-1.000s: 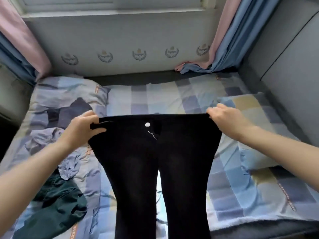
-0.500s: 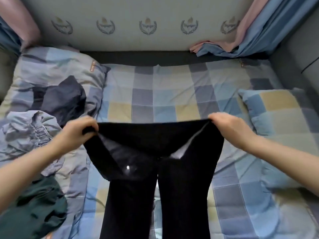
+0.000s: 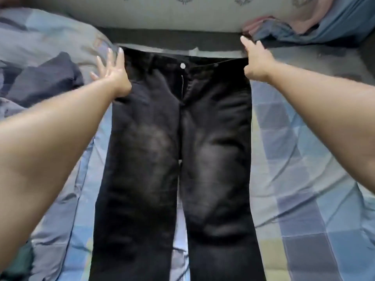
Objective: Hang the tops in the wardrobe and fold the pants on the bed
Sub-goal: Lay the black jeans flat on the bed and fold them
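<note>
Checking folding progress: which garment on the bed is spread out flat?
The black jeans with a white button, laid out between both hands; the dark navy garment at left lies crumpled.

Black pants (image 3: 178, 159) — spread flat, front up, unfolded.

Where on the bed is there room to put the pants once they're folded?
The checked sheet right of the black pants, below the right hand, is bare. The left side is crowded: a dark garment and rumpled bedding sit beside the left hand.
</note>
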Demonstrator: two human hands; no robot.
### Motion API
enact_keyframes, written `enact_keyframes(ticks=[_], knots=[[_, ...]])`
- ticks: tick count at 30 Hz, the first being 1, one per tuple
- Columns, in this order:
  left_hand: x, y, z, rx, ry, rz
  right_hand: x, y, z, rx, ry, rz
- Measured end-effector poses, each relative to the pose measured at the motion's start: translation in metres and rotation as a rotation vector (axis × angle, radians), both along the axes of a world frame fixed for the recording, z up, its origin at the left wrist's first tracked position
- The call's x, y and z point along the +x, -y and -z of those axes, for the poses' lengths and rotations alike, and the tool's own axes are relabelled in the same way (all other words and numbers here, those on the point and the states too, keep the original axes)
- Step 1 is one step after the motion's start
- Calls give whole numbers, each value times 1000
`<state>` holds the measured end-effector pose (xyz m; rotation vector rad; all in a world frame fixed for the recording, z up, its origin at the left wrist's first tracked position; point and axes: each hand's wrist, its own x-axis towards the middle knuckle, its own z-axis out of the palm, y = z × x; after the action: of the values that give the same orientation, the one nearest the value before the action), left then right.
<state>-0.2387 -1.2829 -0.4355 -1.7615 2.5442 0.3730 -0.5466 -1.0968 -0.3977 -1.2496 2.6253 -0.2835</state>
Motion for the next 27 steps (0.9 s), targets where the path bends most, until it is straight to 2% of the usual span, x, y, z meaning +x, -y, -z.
enact_keyframes(ticks=[3, 5, 7, 10, 12, 14, 18, 20, 21, 23, 25, 26, 27], knots=[[37, -56, 105, 219, 153, 71, 34, -39, 102, 144, 85, -132], [68, -97, 166, 374, 201, 69, 52, -79, 169, 211, 166, -126], [101, -139, 210, 471, 237, 41, 72, -125, 224, 223, 239, -22], [145, -185, 243, 477, 219, -9, 99, -191, 276, 201, 250, 250], [169, -201, 254, 387, 200, 5, 115, -229, 291, 167, 252, 496], [187, -211, 261, 303, 183, 16, 129, -258, 300, 116, 301, 643], [201, -230, 265, 255, 230, 54, 155, -278, 295, 131, 455, 529], [199, -246, 259, 269, 219, 50, 162, -279, 285, 87, 555, 477], [195, -255, 256, 262, 201, 62, 162, -281, 278, 47, 545, 461], [185, -278, 253, 176, 193, 212, 155, -288, 269, -75, 414, 482], [171, -306, 251, 108, 146, 441, 141, -306, 266, -151, 346, 613], [162, -320, 250, 87, 109, 542, 135, -315, 267, -153, 370, 683], [155, -335, 251, 68, 60, 640, 135, -325, 264, -156, 483, 760]])
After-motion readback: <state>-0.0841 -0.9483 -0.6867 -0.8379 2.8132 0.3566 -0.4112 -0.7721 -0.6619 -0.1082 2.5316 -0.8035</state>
